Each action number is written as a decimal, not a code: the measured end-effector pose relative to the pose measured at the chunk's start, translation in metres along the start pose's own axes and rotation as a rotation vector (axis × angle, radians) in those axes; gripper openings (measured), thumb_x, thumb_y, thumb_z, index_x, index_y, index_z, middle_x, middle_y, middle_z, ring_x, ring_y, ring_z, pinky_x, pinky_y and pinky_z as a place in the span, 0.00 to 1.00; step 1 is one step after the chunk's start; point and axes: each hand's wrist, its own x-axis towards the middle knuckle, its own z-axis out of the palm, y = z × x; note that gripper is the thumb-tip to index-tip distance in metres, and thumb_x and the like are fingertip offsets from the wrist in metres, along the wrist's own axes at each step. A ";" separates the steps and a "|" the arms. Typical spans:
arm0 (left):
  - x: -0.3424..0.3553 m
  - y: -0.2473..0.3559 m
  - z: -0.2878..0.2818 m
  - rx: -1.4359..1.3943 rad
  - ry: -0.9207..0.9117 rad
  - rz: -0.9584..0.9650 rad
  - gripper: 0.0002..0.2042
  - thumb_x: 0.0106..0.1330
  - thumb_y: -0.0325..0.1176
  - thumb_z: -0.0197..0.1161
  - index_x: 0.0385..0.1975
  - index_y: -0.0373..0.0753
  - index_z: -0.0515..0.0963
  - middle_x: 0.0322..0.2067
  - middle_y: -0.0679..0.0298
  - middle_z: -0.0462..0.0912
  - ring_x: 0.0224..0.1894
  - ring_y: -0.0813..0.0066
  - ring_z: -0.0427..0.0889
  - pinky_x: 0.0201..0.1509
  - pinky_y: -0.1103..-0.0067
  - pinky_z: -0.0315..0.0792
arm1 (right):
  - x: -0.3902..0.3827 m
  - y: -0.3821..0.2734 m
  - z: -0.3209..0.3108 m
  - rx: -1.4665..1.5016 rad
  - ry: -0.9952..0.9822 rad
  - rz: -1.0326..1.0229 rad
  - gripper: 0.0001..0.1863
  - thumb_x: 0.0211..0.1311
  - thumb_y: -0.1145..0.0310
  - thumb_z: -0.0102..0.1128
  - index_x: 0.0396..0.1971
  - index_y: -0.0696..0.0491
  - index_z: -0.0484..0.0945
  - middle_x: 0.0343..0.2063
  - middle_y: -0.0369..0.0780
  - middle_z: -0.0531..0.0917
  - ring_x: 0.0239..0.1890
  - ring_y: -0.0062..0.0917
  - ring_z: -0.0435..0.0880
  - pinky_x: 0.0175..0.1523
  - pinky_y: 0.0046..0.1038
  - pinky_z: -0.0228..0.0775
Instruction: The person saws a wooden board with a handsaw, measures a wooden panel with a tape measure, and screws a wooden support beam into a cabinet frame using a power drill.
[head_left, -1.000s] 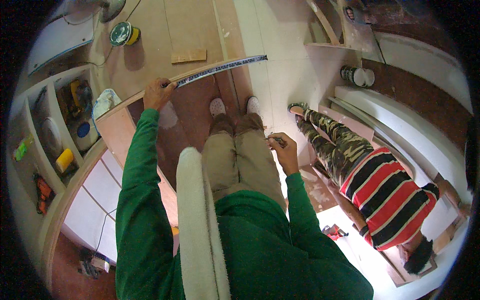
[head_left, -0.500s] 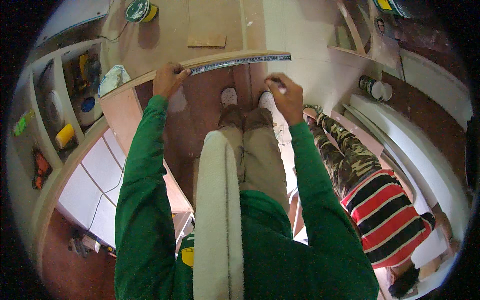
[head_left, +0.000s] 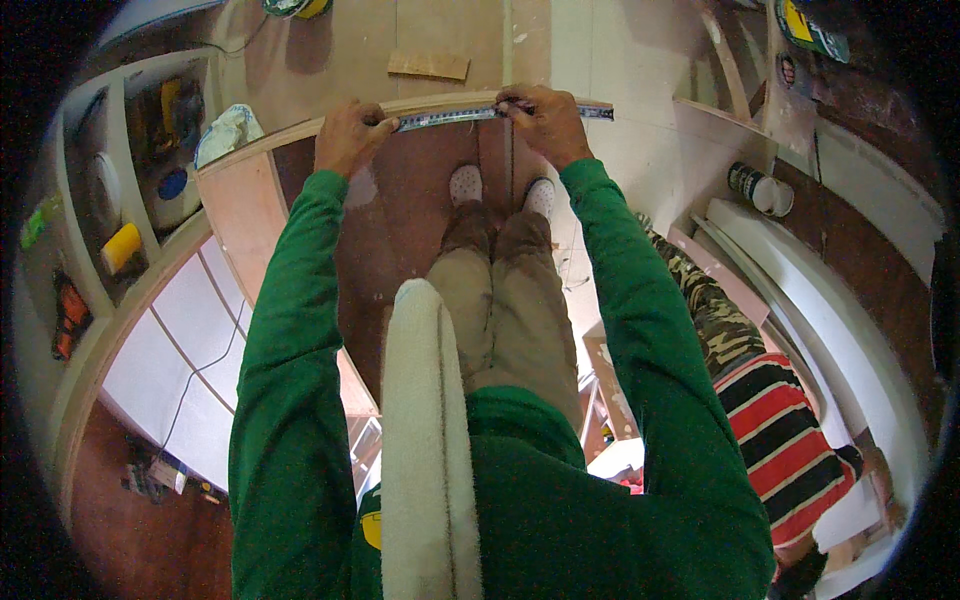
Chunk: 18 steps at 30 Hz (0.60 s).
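A narrow LED strip (head_left: 445,117), shiny and dotted, runs along the front edge of a long wooden board (head_left: 284,135). My left hand (head_left: 350,140) is closed at the strip's left visible end, thumb and fingers pinching at the board's edge. Farther right, my right hand (head_left: 552,124) is closed on the strip with its fingertips pressed together at the edge. A short length of strip shows past that hand to the board's right end. What lies beneath my left fingers is hidden.
Shelf compartments (head_left: 112,205) with tools and a yellow roller (head_left: 121,248) stand at left. A loose wood piece (head_left: 428,66) lies beyond the board. At right are a can (head_left: 752,187), stacked white panels (head_left: 790,270) and another person in a striped shirt (head_left: 785,430).
My right hand has moved up and left from below the board's edge and closed on the strip. My left hand stays at the strip, and the view has shifted slightly.
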 end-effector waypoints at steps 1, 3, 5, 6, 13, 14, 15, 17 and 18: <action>-0.001 0.003 -0.001 -0.008 0.006 -0.002 0.18 0.63 0.52 0.73 0.39 0.42 0.91 0.41 0.51 0.86 0.48 0.47 0.85 0.55 0.57 0.78 | 0.000 0.000 0.000 -0.011 -0.007 -0.001 0.10 0.65 0.69 0.73 0.45 0.53 0.90 0.37 0.48 0.92 0.40 0.35 0.93 0.48 0.33 0.84; 0.002 -0.001 0.000 0.015 -0.015 0.003 0.18 0.63 0.52 0.73 0.38 0.42 0.91 0.41 0.50 0.85 0.49 0.48 0.85 0.56 0.57 0.78 | 0.001 0.000 -0.001 -0.034 -0.018 -0.005 0.10 0.65 0.69 0.73 0.45 0.53 0.90 0.37 0.48 0.92 0.40 0.35 0.93 0.48 0.32 0.84; 0.003 -0.004 0.000 0.031 -0.026 0.006 0.18 0.63 0.51 0.73 0.38 0.42 0.91 0.41 0.50 0.85 0.49 0.48 0.85 0.56 0.57 0.78 | 0.002 0.000 0.000 -0.007 -0.015 -0.007 0.10 0.65 0.69 0.73 0.45 0.53 0.90 0.36 0.47 0.92 0.40 0.35 0.93 0.48 0.32 0.84; 0.003 -0.003 0.000 0.035 -0.030 0.006 0.18 0.63 0.51 0.73 0.38 0.42 0.91 0.40 0.50 0.85 0.49 0.48 0.85 0.56 0.57 0.78 | 0.002 0.000 0.000 0.006 -0.013 -0.006 0.10 0.65 0.69 0.73 0.45 0.53 0.90 0.36 0.47 0.92 0.39 0.35 0.93 0.48 0.32 0.84; 0.003 0.000 -0.001 0.034 -0.021 -0.016 0.17 0.63 0.50 0.74 0.38 0.42 0.91 0.40 0.51 0.85 0.50 0.49 0.85 0.57 0.58 0.78 | 0.003 0.002 0.001 0.044 -0.003 0.001 0.09 0.66 0.69 0.72 0.44 0.53 0.90 0.37 0.46 0.92 0.39 0.33 0.93 0.47 0.32 0.83; 0.003 0.001 -0.001 0.040 -0.015 -0.010 0.17 0.63 0.50 0.74 0.38 0.42 0.91 0.41 0.52 0.85 0.50 0.49 0.85 0.57 0.58 0.78 | 0.003 0.003 0.000 0.029 -0.015 0.007 0.09 0.67 0.69 0.72 0.44 0.53 0.90 0.37 0.46 0.92 0.39 0.33 0.93 0.47 0.31 0.83; 0.003 0.001 0.000 0.045 -0.008 -0.004 0.17 0.63 0.50 0.74 0.38 0.43 0.91 0.41 0.52 0.84 0.50 0.49 0.85 0.57 0.58 0.78 | 0.003 0.004 0.000 0.014 -0.027 0.012 0.09 0.67 0.68 0.72 0.44 0.53 0.90 0.37 0.45 0.92 0.40 0.33 0.93 0.47 0.31 0.83; 0.003 0.001 0.001 0.041 -0.006 -0.007 0.17 0.63 0.51 0.74 0.38 0.43 0.91 0.41 0.52 0.84 0.51 0.49 0.84 0.57 0.58 0.78 | 0.005 0.006 -0.002 0.007 -0.038 0.006 0.09 0.67 0.68 0.71 0.44 0.53 0.90 0.37 0.45 0.92 0.40 0.33 0.93 0.47 0.31 0.83; 0.002 0.000 0.002 0.032 -0.010 -0.019 0.17 0.63 0.51 0.74 0.38 0.43 0.91 0.42 0.52 0.84 0.51 0.49 0.84 0.57 0.58 0.78 | 0.005 0.006 -0.002 0.004 -0.045 0.003 0.09 0.67 0.68 0.71 0.44 0.53 0.90 0.37 0.45 0.92 0.40 0.33 0.93 0.47 0.31 0.83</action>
